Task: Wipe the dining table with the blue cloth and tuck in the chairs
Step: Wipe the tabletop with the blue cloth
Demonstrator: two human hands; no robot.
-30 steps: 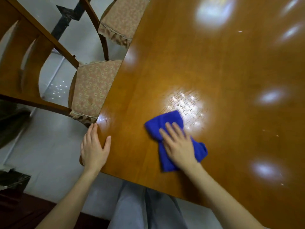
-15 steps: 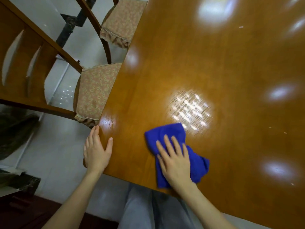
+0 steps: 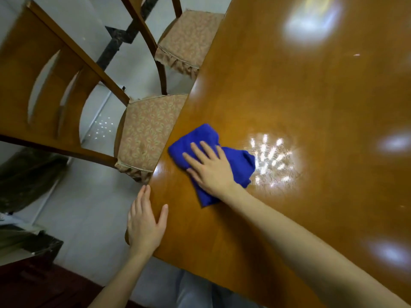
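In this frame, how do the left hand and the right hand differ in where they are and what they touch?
The right hand lies flat on the blue cloth, pressing it onto the table; the left hand has no cloth under it. The left hand rests at the table's near corner, thumb on the top; the right hand is further in on the top. Both are palm down with straight fingers.

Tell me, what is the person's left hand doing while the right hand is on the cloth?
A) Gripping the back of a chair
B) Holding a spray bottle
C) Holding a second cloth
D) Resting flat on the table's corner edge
D: the left hand lies with straight fingers on the corner edge of the table and holds nothing, while the right hand presses the blue cloth flat on the tabletop.
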